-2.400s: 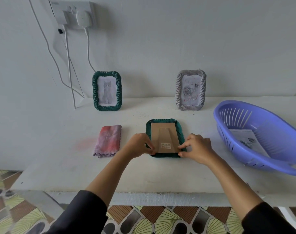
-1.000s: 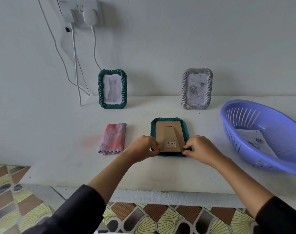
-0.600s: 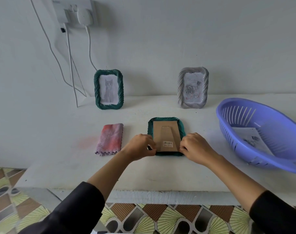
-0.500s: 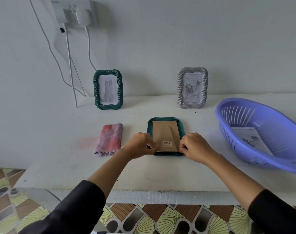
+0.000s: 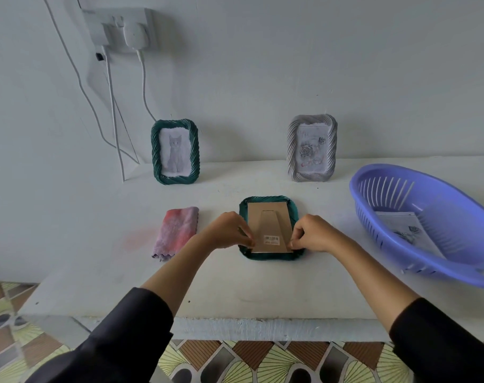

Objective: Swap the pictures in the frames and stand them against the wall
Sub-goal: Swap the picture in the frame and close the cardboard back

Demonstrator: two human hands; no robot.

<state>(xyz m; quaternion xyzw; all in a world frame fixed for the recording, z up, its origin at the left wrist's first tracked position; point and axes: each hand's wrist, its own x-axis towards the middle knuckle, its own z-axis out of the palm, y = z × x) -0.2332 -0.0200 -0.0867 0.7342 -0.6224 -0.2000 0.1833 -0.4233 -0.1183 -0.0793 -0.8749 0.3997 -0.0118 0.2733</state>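
The left sleeve (image 5: 130,330) and right sleeve (image 5: 439,338) are dark, perhaps black; both end mid-forearm.

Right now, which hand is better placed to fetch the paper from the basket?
Likely the right hand: the basket with the paper lies on its side. The left hand would have to cross the frame. Both pinch the backing.

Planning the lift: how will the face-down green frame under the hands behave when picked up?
Probably rigid: the face-down green frame has a thick, ridged rim. Its cardboard back looks thin, so it may flex or slip loose where the left hand and right hand pinch its lower edges. Lying flat, it is unlikely to roll or tip.
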